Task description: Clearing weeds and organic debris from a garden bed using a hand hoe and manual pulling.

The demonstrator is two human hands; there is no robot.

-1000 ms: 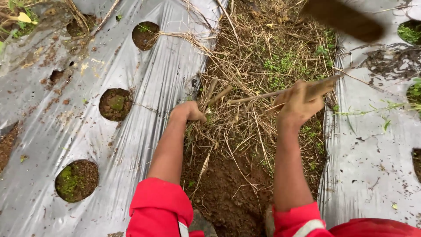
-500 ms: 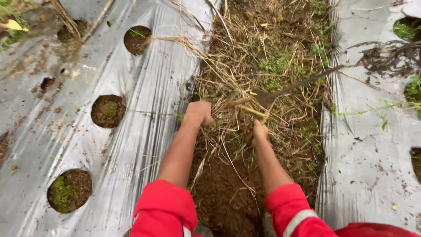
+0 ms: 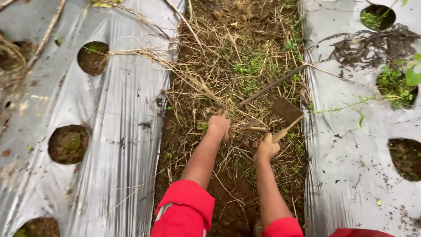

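Wooden-handled hoe (image 3: 284, 115) sits clamped in the right hand (image 3: 265, 149), its dark blade tilted above the straw. Left hand (image 3: 219, 126) is closed on a tuft of dry straw (image 3: 206, 94) in the furrow, between two sheets of silver plastic mulch (image 3: 123, 109).

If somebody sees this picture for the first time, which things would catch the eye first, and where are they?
Two bare forearms in bright red sleeves reach up from the bottom edge into a strip of dry yellow straw at the centre. The right hand grips a small wooden-handled hoe with a flat dark blade, and the left hand presses into the straw. Shiny silver plastic sheets with round planting holes lie on both sides.
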